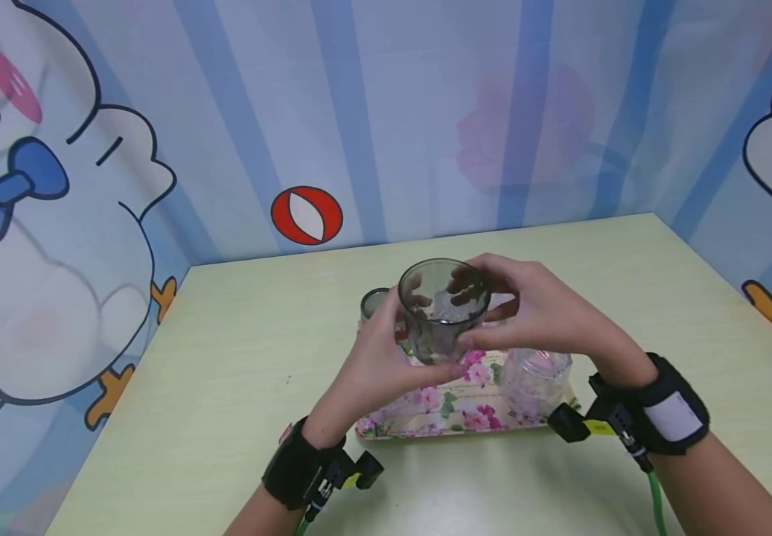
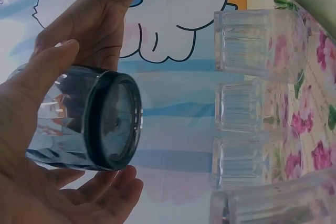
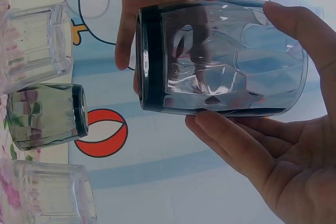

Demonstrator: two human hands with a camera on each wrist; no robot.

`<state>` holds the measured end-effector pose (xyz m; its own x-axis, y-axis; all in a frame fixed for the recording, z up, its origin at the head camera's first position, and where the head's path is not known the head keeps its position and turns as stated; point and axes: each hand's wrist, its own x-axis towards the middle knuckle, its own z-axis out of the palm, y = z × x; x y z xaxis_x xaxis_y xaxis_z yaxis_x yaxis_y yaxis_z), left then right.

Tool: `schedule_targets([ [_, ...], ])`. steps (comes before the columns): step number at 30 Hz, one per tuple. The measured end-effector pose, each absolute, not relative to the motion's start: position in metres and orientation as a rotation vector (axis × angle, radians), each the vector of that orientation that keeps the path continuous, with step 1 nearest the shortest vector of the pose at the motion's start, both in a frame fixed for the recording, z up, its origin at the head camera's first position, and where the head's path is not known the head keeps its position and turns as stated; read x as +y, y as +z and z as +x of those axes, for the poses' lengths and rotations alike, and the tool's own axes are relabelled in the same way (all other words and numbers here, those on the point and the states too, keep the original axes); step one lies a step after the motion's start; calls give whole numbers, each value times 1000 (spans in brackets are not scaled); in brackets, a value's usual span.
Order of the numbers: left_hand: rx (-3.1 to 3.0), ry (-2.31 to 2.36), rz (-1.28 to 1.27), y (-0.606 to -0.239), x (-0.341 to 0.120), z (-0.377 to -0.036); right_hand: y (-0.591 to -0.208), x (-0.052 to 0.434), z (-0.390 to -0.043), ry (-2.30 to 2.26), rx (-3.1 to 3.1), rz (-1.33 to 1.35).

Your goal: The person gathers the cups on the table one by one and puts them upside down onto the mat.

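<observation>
A smoky grey glass tumbler (image 1: 435,339) is held upright in the air, its open rim up and its thick dark base down. My left hand (image 1: 372,365) grips its left side between thumb and fingers. On the far right side, my right hand (image 1: 540,309) holds it too, thumb in front and fingers behind. Below lies a floral tray (image 1: 453,417) bearing several upside-down glasses. One clear glass (image 1: 536,380) stands at its right end. A second smoky glass (image 3: 47,114) stands base up among clear ones in the right wrist view.
The pale wooden table (image 1: 238,387) stretches around the tray. Behind it hangs a blue striped cartoon backdrop (image 1: 412,134). Black bands with small cameras sit on both wrists, and a green cable (image 1: 656,499) trails from the right one.
</observation>
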<state>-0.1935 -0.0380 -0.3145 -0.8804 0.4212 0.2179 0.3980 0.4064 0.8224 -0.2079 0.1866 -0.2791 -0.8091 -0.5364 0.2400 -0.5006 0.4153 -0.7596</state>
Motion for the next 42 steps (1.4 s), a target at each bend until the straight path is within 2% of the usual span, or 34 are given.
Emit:
schedule_targets([
  [21, 2620, 1526, 662, -322, -37, -194, -281, 188, -209, -1407, 2599, -922],
  [42, 2668, 1519, 692, -319, -44, -193, -284, 194, -207, -1416, 2534, -915],
])
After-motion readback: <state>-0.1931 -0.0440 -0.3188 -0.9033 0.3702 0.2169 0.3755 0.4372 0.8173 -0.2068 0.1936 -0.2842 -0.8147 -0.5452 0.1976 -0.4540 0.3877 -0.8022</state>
